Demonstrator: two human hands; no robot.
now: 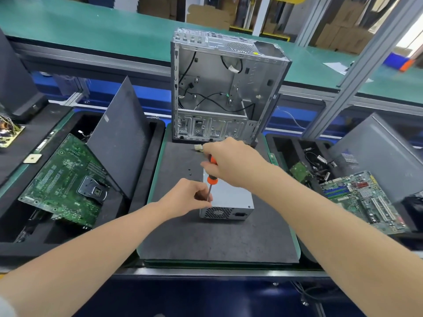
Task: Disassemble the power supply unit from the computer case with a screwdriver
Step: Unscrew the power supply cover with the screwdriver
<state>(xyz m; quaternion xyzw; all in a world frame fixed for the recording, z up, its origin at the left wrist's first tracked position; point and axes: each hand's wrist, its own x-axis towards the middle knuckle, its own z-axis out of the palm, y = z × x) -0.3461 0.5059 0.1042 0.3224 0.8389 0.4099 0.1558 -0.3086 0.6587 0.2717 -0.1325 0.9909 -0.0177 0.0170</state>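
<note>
Power supply unit (231, 197) lies free; emptied computer case (219, 88) stands at twelve o'clock. Right hand (231, 163) grips screwdriver (211, 179), left hand (187, 197) pinches its shaft.

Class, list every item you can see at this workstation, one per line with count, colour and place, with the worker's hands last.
power supply unit: one, grey, lying at the mat's centre
screwdriver: one, orange and black handle, upright at the unit's left edge
computer case: one, silver, open, standing at the mat's far edge
mat: one, black, under the unit
left motherboard: one, green, in the left tray
right motherboard: one, green, in the right tray
panel: one, dark grey, leaning in the left tray
left grip: one, bare hand, pinching the screwdriver's shaft
right grip: one, bare hand, round the screwdriver's handle
</note>
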